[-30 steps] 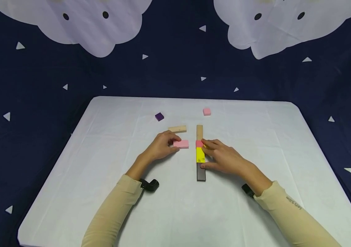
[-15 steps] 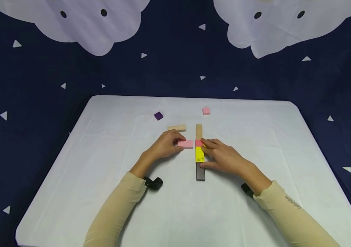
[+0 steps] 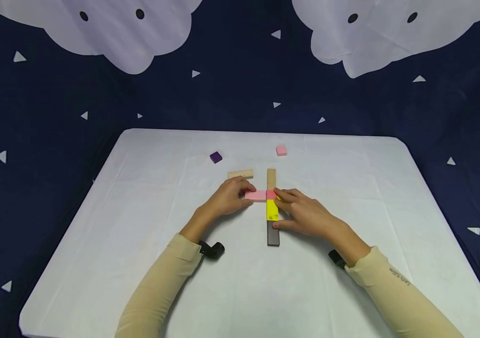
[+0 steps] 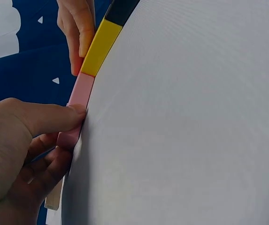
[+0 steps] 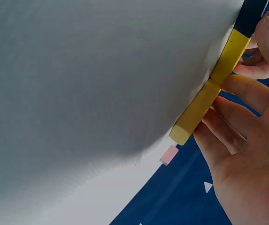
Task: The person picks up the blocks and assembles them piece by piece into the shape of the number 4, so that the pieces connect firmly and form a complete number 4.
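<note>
My left hand (image 3: 228, 197) pinches a long pink block (image 3: 259, 196) between thumb and fingers, flat on the table. The block's right end meets, or nearly meets, a red block (image 3: 270, 194) in an upright-running row. That row also has a wooden block (image 3: 271, 178) at its far end, a yellow block (image 3: 272, 210) and a dark grey block (image 3: 273, 237) nearest me. Along the row's right side lies my right hand (image 3: 307, 213), its extended fingers (image 5: 237, 115) touching the blocks. Its thumb rests by the dark block. In the left wrist view, the pink block (image 4: 81, 88) lines up toward the yellow one.
Just behind the left hand lies a loose wooden block (image 3: 240, 174). Farther back are a purple cube (image 3: 216, 157) and a small pink cube (image 3: 281, 150). The white table (image 3: 329, 291) ends at a dark blue curtain (image 3: 240, 94) with clouds and triangles.
My left hand has slid the long pink block to the right, closing the gap to the row at its red block. The right hand has stayed against the row.
</note>
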A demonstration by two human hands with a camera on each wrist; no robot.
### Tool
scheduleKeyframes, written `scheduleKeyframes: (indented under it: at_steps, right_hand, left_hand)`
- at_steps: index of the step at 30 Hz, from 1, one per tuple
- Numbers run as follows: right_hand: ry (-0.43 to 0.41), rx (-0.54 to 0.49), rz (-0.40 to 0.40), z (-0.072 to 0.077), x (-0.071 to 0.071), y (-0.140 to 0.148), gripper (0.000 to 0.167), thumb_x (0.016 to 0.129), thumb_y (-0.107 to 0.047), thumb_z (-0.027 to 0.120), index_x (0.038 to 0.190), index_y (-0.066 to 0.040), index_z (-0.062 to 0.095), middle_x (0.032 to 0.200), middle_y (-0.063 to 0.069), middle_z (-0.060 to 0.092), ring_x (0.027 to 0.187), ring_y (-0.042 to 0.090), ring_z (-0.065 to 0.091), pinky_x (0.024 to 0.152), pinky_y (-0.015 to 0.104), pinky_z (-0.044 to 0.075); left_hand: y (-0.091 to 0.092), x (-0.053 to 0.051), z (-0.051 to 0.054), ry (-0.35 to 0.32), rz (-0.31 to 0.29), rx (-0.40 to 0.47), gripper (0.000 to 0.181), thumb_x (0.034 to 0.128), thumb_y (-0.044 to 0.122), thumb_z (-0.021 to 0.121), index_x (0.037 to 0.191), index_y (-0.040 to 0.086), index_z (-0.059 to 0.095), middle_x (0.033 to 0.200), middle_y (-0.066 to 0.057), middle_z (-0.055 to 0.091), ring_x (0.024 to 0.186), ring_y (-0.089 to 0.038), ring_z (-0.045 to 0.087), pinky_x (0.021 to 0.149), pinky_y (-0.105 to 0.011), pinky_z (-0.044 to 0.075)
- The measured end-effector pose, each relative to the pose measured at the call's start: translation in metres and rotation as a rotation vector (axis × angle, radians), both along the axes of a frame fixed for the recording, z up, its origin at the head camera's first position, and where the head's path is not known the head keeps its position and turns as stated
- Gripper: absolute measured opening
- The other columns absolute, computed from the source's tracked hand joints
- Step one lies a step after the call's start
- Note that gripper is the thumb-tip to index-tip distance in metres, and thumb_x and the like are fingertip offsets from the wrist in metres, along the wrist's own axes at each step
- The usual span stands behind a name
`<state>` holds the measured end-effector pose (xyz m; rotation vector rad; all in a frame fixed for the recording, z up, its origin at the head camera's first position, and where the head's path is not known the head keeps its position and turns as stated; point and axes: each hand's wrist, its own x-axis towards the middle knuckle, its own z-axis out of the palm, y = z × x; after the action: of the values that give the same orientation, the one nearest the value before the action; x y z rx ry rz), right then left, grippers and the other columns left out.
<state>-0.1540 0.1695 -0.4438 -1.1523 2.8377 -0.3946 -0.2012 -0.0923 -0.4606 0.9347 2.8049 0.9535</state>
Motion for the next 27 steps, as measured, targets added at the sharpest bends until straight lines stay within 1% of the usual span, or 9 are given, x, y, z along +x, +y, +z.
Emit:
scheduleKeyframes:
  at_steps: [3,8,16,23,27]
  right_hand:
    - [0.007,0.001,0.002,-0.0012,-0.0003,0.0003,0.077,0.083,-0.061,0.063,0.137,-0.008,0.053,0.151,0.009,0.035,0.134,0.024,0.034,0.090,0.048,0.047]
    - [0.011,0.001,0.000,-0.0014,-0.0004,0.0007,0.076,0.082,-0.060,0.065,0.137,-0.007,0.054,0.151,0.010,0.035,0.133,0.026,0.035,0.089,0.049,0.047]
    - [-0.002,-0.010,-0.001,-0.0008,0.0005,-0.0014,0.075,0.083,-0.059,0.066,0.136,-0.007,0.054,0.151,0.010,0.036,0.133,0.026,0.035,0.089,0.050,0.047]
    - [0.000,0.001,-0.010,-0.0028,-0.0002,-0.0006,0.076,0.082,-0.061,0.064,0.137,-0.010,0.053,0.152,0.007,0.034,0.134,0.023,0.033,0.088,0.050,0.048]
    - [0.002,-0.001,-0.006,-0.0036,-0.0009,0.0004,0.077,0.083,-0.062,0.063,0.138,-0.010,0.053,0.152,0.007,0.034,0.134,0.023,0.033,0.088,0.050,0.048]
  left_hand:
    - [0.0012,0.0013,0.0008,0.009,0.010,-0.002,0.028,0.0812,0.017,0.078,0.108,0.011,0.071,0.101,0.001,0.063,0.086,-0.012,0.052,0.083,-0.030,0.041]
    - [0.0027,0.0017,-0.0016,0.017,0.030,-0.002,0.028,0.0814,0.018,0.078,0.108,0.012,0.071,0.103,0.001,0.063,0.088,-0.013,0.052,0.086,-0.032,0.041]
    - [0.0024,0.0024,-0.0030,0.018,0.030,0.007,0.027,0.0815,0.016,0.077,0.107,0.011,0.071,0.103,0.001,0.063,0.089,-0.013,0.054,0.085,-0.031,0.042]
    - [0.0025,0.0034,-0.0036,0.028,0.046,-0.017,0.028,0.0826,0.017,0.076,0.110,0.012,0.070,0.112,-0.001,0.063,0.099,-0.014,0.054,0.093,-0.033,0.040]
    - [0.0030,0.0045,-0.0033,0.023,0.052,-0.012,0.034,0.0825,0.018,0.076,0.115,0.010,0.068,0.116,-0.003,0.063,0.100,-0.015,0.055,0.094,-0.032,0.041]
